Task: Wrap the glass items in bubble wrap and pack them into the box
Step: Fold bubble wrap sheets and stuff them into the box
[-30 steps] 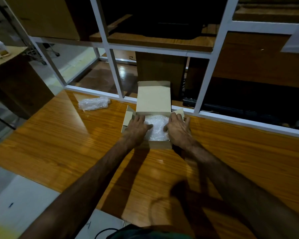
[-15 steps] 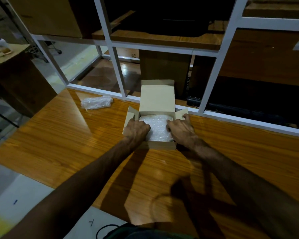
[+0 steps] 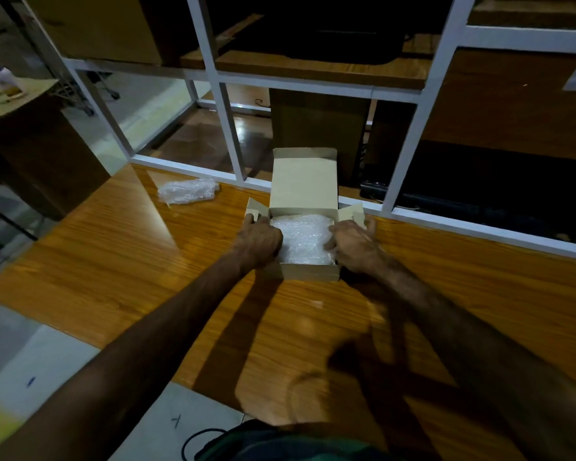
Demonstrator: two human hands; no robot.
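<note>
I see both hands at the small tan cardboard box (image 3: 308, 272) on the orange wooden table (image 3: 120, 261): left hand (image 3: 258, 241) curled over its left wall, right hand (image 3: 354, 242) gripping the right side flap. Between them, the white bubble-wrapped bundle (image 3: 301, 237) sits inside. Left of my grip lies a second wrapped bundle (image 3: 187, 191), with open tabletop around it. Since a second ago, my fingers have slid outward off the wrap.

You have the box (image 3: 308, 272) on the table (image 3: 120, 261) straight ahead of you, near the table's far edge, its lid (image 3: 303, 181) standing up at the back. A bubble-wrapped bundle (image 3: 301, 239) lies inside it. Your left hand (image 3: 258, 242) sits at the box's left side, your right hand (image 3: 356, 242) at its right. A second wrapped bundle (image 3: 187, 192) lies on the table, well left of the box. Behind the table runs a frame (image 3: 228, 128).
</note>
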